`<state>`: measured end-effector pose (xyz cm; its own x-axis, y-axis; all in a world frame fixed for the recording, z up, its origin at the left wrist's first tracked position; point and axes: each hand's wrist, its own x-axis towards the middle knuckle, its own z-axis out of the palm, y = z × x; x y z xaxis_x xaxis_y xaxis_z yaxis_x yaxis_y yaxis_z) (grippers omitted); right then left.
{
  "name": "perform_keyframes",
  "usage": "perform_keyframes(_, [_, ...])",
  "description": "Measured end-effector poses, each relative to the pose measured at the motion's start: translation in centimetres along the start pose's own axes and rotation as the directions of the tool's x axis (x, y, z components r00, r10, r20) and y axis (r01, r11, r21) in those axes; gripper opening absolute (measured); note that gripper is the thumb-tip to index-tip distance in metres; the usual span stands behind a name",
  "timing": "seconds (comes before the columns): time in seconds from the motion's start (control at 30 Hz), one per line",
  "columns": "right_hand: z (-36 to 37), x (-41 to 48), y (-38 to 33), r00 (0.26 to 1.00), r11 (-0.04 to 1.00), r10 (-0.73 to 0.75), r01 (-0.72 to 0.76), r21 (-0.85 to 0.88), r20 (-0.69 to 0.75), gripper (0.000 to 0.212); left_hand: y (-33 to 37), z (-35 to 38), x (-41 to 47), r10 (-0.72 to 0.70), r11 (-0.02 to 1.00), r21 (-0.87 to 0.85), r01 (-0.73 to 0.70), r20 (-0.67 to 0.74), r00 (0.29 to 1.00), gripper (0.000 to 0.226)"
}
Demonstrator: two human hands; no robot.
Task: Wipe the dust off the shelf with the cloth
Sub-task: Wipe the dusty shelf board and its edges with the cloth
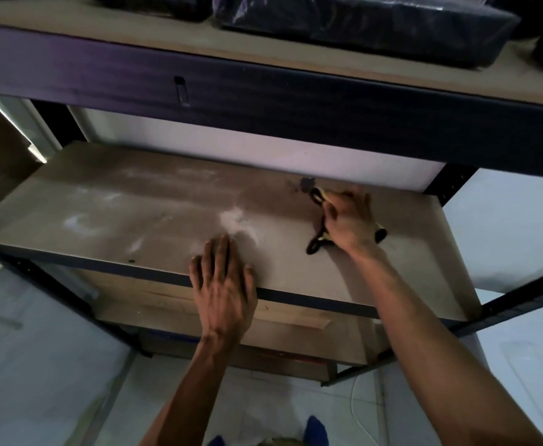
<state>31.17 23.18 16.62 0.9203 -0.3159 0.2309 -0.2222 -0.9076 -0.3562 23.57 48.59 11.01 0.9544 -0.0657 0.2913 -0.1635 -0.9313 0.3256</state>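
Dusty and streaked with pale smears, the shelf (pixel 141 217) sits under a dark-framed upper board carrying plastic-wrapped bundles (pixel 360 30). His left hand (pixel 223 284) lies flat, fingers straight, over the front edge. His right hand (pixel 350 220) bunches the black-and-yellow cloth (pixel 317 217) against the board toward the back right.

The brown shelf (pixel 154 220) lay level, streaked with pale dust (pixel 231 217); the black-and-yellow cloth (pixel 317 197) sat bunched on its right rear part
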Motion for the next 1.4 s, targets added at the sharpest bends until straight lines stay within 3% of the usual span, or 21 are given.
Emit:
perform_keyframes(0.07, [0.8,-0.4,1.5,0.992,0.992,0.125,-0.126,-0.023,-0.019,0.03,0.1,-0.1,0.1,-0.014,1.0,-0.004,0.014,0.0,1.0,0.063])
perform_keyframes(0.1, [1.3,-1.1,0.9,0.993,0.993,0.116,-0.117,-0.024,-0.028,0.029,0.2,-0.2,0.1,-0.018,1.0,-0.002,0.018,0.003,1.0,0.063])
perform_keyframes(0.2, [2.3,-3.2,-4.5,0.995,0.997,-0.069,0.066,0.031,0.073,0.03,0.3,-0.2,0.0,-0.017,1.0,0.013,0.017,0.013,1.0,0.063])
perform_keyframes(0.3, [2.8,-4.7,-9.0,0.949,0.958,-0.285,0.278,0.068,0.137,0.033,0.2,-0.3,0.0,-0.012,1.0,0.026,0.011,0.025,1.0,0.063])
perform_keyframes(0.4, [2.2,-4.6,-9.3,0.916,0.938,-0.339,0.312,0.151,0.215,0.031,0.2,-0.4,-0.1,-0.007,1.0,0.025,0.007,0.028,1.0,0.063])
perform_keyframes(0.47, [1.1,-3.7,-7.8,0.917,0.922,-0.372,0.347,0.17,0.146,0.03,0.2,-0.5,0.0,-0.006,1.0,0.022,0.005,0.027,1.0,0.062])
perform_keyframes(0.57, [-0.4,-1.2,-3.4,0.975,0.971,-0.218,0.212,0.114,0.047,0.032,0.2,-0.6,0.0,-0.008,1.0,0.021,0.007,0.026,1.0,0.063])
perform_keyframes(0.7, [0.3,-1.6,1.5,0.998,0.997,0.039,-0.036,-0.065,0.05,0.037,0.3,-0.6,0.0,-0.013,1.0,0.001,0.013,0.017,1.0,0.061])
perform_keyframes(0.8, [1.9,-4.3,-2.8,0.999,0.998,0.021,-0.019,-0.054,0.044,0.034,0.5,-0.5,0.0,-0.021,1.0,0.001,0.021,0.008,1.0,0.06])
perform_keyframes(0.93, [3.7,-5.7,-11.4,0.981,0.987,-0.156,0.158,-0.005,0.113,0.033,0.1,-0.4,0.0,-0.012,1.0,-0.003,0.012,0.021,1.0,0.06])
perform_keyframes(1.1, [2.5,-3.9,-11.3,0.963,0.975,-0.215,0.202,0.096,0.164,0.03,-0.5,-1.3,0.3,0.036,0.999,-0.03,-0.036,-0.004,0.999,0.055])
perform_keyframes(1.27, [0.1,-3.9,-4.3,0.997,0.995,0.082,-0.083,-0.058,-0.011,0.03,-3.6,-2.1,0.7,0.0,1.0,-0.02,-0.001,-0.049,0.999,0.06])
perform_keyframes(1.4, [1.0,-6.6,-5.5,0.969,0.956,0.248,-0.245,-0.162,0.001,0.036,-6.1,-2.1,0.4,0.001,1.0,-0.005,-0.001,-0.051,0.999,0.062])
